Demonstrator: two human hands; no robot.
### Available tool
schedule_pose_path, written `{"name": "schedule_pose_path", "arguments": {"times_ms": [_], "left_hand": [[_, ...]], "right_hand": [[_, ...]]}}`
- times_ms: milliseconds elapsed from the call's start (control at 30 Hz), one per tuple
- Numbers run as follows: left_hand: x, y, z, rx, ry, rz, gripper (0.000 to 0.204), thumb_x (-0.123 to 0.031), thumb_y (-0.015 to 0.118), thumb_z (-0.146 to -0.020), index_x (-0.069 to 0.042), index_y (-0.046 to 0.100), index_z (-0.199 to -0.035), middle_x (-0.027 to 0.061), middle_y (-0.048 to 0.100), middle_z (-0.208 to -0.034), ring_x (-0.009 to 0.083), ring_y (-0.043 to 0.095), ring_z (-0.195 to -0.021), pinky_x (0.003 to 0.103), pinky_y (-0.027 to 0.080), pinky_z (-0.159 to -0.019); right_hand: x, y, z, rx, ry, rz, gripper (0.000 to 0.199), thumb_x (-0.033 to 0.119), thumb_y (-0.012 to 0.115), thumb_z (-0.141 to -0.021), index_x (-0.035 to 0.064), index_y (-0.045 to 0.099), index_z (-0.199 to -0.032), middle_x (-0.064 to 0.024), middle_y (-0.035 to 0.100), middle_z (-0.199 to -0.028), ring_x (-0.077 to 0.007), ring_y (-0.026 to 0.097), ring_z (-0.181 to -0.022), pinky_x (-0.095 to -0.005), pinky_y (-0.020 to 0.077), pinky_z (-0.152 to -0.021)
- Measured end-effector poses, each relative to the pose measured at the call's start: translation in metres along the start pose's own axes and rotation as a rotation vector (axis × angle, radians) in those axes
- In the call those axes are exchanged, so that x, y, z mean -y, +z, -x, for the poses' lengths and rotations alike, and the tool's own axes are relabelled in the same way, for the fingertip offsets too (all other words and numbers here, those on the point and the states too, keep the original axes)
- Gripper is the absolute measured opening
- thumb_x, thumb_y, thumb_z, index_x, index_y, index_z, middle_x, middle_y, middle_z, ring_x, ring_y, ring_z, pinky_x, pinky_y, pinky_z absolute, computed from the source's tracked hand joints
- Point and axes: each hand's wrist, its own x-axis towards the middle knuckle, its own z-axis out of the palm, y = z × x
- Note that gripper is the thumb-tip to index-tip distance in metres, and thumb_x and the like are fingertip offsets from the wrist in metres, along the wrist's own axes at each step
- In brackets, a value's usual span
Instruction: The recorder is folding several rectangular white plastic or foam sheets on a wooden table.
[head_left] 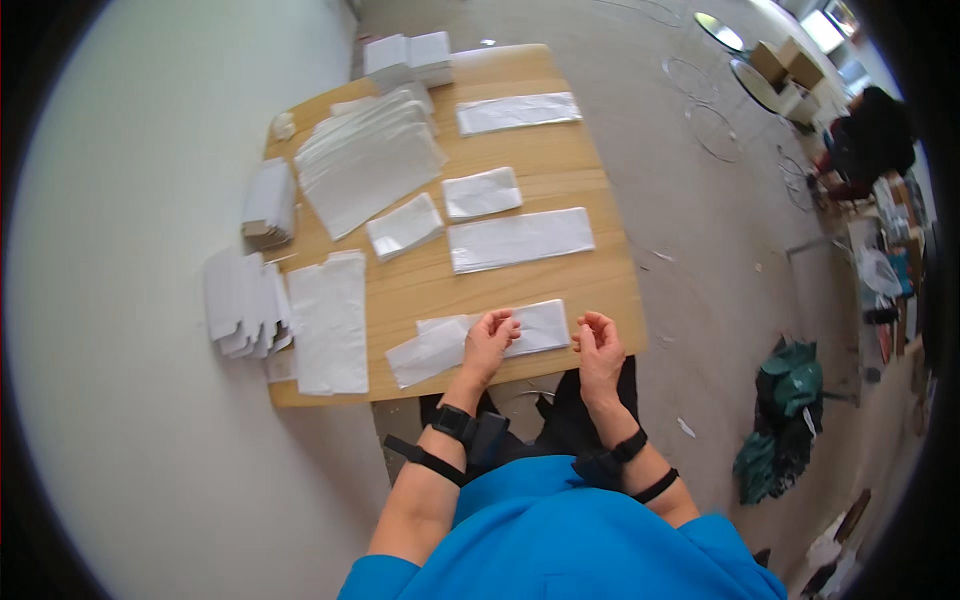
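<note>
The left hand curls over white sheets at six o'clock of the table; the right hand, fingers bent, is beside; whether they pinch anything, one cannot tell. The pack at three o'clock seems already folded, the fanned sheets at ten not yet

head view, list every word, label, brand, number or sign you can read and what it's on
No text can be read anywhere in this view.
Folded white sheets near the hands: no readable print.
Dark watch: face too small to read.
Cardboard boxes in the background: too small and blurred to tell.
</note>
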Motion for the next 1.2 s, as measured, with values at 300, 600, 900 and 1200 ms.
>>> {"name": "schedule_pose_path", "arguments": {"times_ms": [300,600,900,1200], "left_hand": [[0.029,-0.113,0.078,-0.994,-0.083,-0.539,0.031,-0.024,0.069,-0.082,-0.004,0.061,-0.103,0.0065,0.063,-0.075,0.0203,0.063,-0.071,0.035,0.049,-0.063],[0.003,-0.093,0.082,-0.822,0.147,-0.403,0.019,-0.021,0.072,-0.078,-0.004,0.066,-0.074,0.0053,0.058,-0.069,0.02,0.055,-0.061,0.032,0.044,-0.057],[-0.011,-0.046,0.104,-0.703,0.335,-0.393,0.015,-0.015,0.066,-0.084,-0.002,0.062,-0.091,0.0059,0.059,-0.077,0.0141,0.055,-0.063,0.03,0.046,-0.059],[0.066,-0.119,0.132,-0.798,0.197,-0.132,0.02,-0.011,0.061,-0.089,-0.001,0.059,-0.105,0.0032,0.06,-0.084,0.009,0.056,-0.062,0.023,0.047,-0.056]], "right_hand": [[0.0,0.001,0.036,0.383,0.004,0.073,0.011,0.003,0.053,-0.092,-0.0006,0.062,-0.098,-0.0043,0.066,-0.086,-0.0077,0.061,-0.07,-0.0218,0.0504,-0.064],[0.028,0.043,0.068,0.503,-0.401,0.368,0.018,0.012,0.062,-0.086,0.0002,0.063,-0.101,-0.0118,0.065,-0.094,-0.0181,0.064,-0.081,-0.0293,0.0517,-0.07],[0.028,0.101,0.053,0.55,-0.33,0.383,0.025,0.012,0.066,-0.081,-0.004,0.062,-0.1,-0.0182,0.062,-0.095,-0.027,0.063,-0.08,-0.0364,0.0509,-0.07],[-0.036,0.172,0.098,0.801,-0.759,0.663,0.022,0.005,0.069,-0.069,0.0002,0.057,-0.087,-0.0167,0.055,-0.092,-0.0342,0.055,-0.092,-0.041,0.0469,-0.08]]}}
